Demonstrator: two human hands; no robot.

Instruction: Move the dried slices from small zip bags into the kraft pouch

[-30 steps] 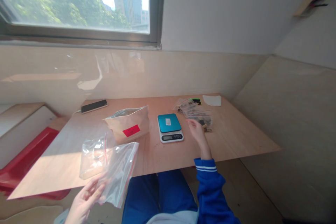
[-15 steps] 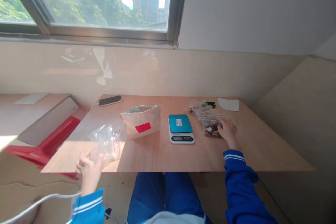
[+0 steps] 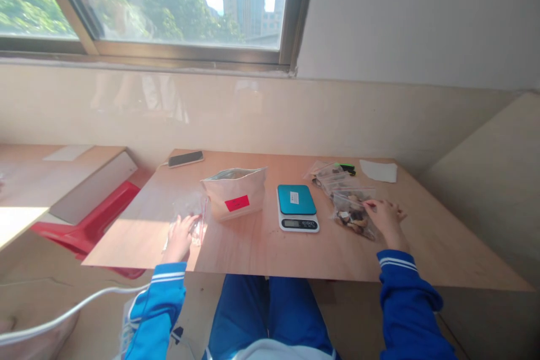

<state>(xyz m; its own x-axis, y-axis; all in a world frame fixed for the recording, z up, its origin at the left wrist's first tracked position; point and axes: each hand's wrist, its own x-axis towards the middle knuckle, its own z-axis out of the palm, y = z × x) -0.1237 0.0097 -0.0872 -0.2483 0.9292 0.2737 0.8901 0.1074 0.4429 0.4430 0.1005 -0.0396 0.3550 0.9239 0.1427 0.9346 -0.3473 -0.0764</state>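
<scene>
On the left, my left hand [image 3: 180, 236] lies over some clear empty zip bags [image 3: 203, 219], its fingers stretched out across the plastic. My right hand [image 3: 385, 216] is at the upper right corner of a clear zip bag of brown pieces [image 3: 354, 224], thumb and forefinger pinched there and the other fingers loosely bent. The brown pieces look like dried mushroom slices. Behind that bag, more filled zip bags [image 3: 333, 179] overlap in a row. Between my hands are a kitchen scale [image 3: 297, 202] with a teal top and an upright, open-topped pouch [image 3: 236, 188] with a red label.
A phone [image 3: 185, 158] lies at the table's back left. At the back right are a black and green object [image 3: 348, 169] and a white paper [image 3: 378, 171]. A red stool [image 3: 93, 225] stands left of the table [image 3: 253, 247], and a white cable [image 3: 76, 312] runs below.
My left hand has moved forward and right onto the empty bags. My right hand has shifted to the corner of the front filled bag, which has come slightly toward me. The view has shifted a little.
</scene>
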